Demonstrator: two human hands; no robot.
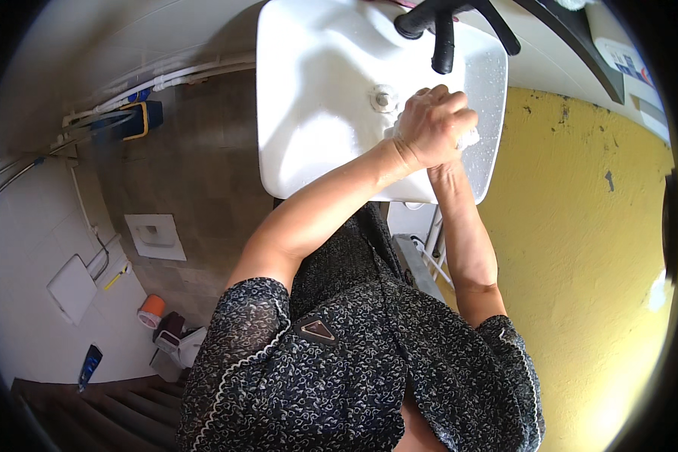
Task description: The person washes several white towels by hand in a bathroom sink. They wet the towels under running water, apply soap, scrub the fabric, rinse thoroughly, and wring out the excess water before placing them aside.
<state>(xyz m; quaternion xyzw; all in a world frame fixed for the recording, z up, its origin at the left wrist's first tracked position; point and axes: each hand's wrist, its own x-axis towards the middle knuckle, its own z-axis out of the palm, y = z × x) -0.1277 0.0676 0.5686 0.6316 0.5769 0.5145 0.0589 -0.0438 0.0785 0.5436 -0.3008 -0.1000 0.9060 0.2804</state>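
Observation:
My left hand [434,124] is closed, its fingers curled over my right hand [446,167], above the right part of a white washbasin [301,120]. Only the wrist and lower edge of the right hand show; its fingers are hidden beneath the left. White, foamy-looking stuff [468,138] sticks out beside the hands; whether it is lather or something solid is not clear. Just beyond them hangs the spout of a black tap [444,56]. The basin's drain plug [384,99] lies to the left of my hands. Droplets dot the basin's right wall.
A yellow wall [580,196] borders the basin on the right. A dark shelf edge [580,45] juts out at the upper right. To the left, the tiled floor [203,151] holds a squat toilet [155,236], an orange bucket [151,309] and a dark blue bin [154,113].

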